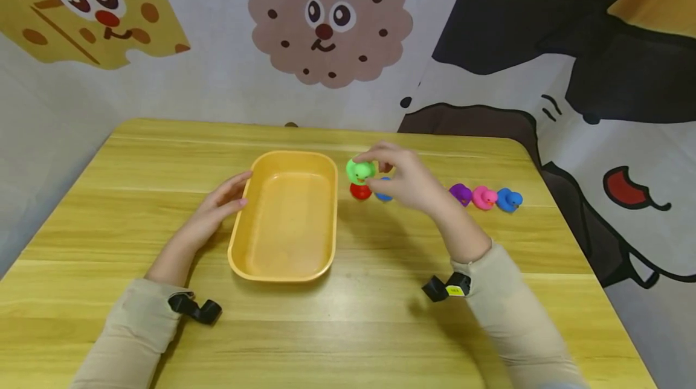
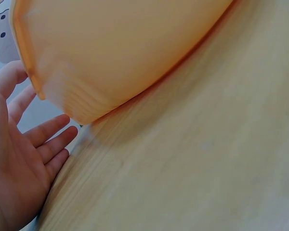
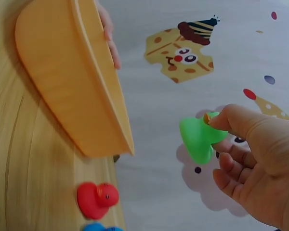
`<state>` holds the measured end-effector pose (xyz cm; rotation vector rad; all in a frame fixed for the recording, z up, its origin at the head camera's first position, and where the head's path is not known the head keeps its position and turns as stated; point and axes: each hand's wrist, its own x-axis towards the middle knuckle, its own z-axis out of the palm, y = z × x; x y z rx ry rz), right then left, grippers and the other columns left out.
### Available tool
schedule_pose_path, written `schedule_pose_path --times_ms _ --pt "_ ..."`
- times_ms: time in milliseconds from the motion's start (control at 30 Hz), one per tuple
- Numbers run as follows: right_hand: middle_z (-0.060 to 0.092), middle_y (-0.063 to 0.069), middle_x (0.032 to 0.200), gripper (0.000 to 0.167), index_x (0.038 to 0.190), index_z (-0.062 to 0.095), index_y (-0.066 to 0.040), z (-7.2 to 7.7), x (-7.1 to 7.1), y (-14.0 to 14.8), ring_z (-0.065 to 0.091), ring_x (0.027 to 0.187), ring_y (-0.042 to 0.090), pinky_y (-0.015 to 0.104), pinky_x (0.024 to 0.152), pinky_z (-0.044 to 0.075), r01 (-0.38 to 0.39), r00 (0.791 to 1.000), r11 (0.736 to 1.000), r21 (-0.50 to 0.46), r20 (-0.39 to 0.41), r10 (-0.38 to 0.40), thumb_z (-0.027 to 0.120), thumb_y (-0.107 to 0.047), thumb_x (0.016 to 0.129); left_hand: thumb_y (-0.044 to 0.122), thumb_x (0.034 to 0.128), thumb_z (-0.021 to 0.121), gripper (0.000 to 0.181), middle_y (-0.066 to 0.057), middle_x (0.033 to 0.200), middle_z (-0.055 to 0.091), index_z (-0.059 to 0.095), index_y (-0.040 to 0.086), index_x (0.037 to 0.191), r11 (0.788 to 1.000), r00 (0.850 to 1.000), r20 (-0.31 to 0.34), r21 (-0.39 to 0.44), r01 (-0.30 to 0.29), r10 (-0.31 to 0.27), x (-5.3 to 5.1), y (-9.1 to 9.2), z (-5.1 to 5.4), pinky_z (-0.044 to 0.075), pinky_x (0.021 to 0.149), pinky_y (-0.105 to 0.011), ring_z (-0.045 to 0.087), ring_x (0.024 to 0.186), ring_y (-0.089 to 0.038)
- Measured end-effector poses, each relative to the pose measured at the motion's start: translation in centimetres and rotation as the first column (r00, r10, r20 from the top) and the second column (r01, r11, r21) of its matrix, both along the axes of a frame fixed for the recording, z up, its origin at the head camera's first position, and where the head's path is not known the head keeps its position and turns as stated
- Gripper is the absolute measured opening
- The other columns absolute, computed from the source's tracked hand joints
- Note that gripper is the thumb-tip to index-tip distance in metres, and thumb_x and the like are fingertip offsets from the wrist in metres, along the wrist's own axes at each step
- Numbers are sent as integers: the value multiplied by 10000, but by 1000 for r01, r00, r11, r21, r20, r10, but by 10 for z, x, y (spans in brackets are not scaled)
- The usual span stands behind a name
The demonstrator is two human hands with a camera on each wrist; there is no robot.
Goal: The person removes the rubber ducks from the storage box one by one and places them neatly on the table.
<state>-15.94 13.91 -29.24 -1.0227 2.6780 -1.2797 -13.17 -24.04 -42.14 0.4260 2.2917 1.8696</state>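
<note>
A green rubber duck [image 3: 197,139] is pinched between the thumb and fingers of my right hand [image 1: 405,177], lifted above the table to the right of a yellow plastic basin [image 1: 283,226]. My left hand [image 1: 217,208] touches the basin's left rim, its fingers fairly straight; the left wrist view shows them spread along that side. Below the green duck, a red rubber duck [image 3: 94,199] sits on the table, partly covered in the head view. Beside it is a blue rubber duck [image 1: 383,189], mostly hidden behind my right hand. The basin's visible floor holds nothing.
Farther right stand a purple duck [image 1: 461,194], a pink duck [image 1: 484,197] and another blue duck [image 1: 509,200] in a row. The wooden table [image 1: 326,334] ends at a cartoon-printed backdrop [image 1: 217,93] behind.
</note>
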Motion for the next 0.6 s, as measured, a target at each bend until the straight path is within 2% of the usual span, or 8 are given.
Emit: schedule_pose_path --times_ms 100,233,600 --pt "601 46 1104 327 1121 700 -64 1 1 9 476 856 277 307 586 409 9 1000 1000 11 13 -9 709 10 803 168 1002 507 557 -205 1498 318 293 149 1515 1000 1000 7 6 -3 3 0 0 0 270 1054 -527 352 1316 -315" --pt "598 51 1130 322 1121 703 -67 1 1 21 469 863 265 263 526 394 26 999 999 26 24 -27 701 8 808 171 1001 510 559 -206 1497 318 293 150 1515 1000 1000 8 1 -6 6 1 0 0 278 1054 -512 345 1320 -330" --pt "596 63 1090 349 1117 698 -44 -5 -4 60 451 840 302 254 562 386 37 999 999 18 13 -37 675 82 793 176 999 512 555 -199 1495 326 302 150 1513 1000 1000 4 -2 -9 9 1 0 -1 305 1045 -420 341 1324 -319"
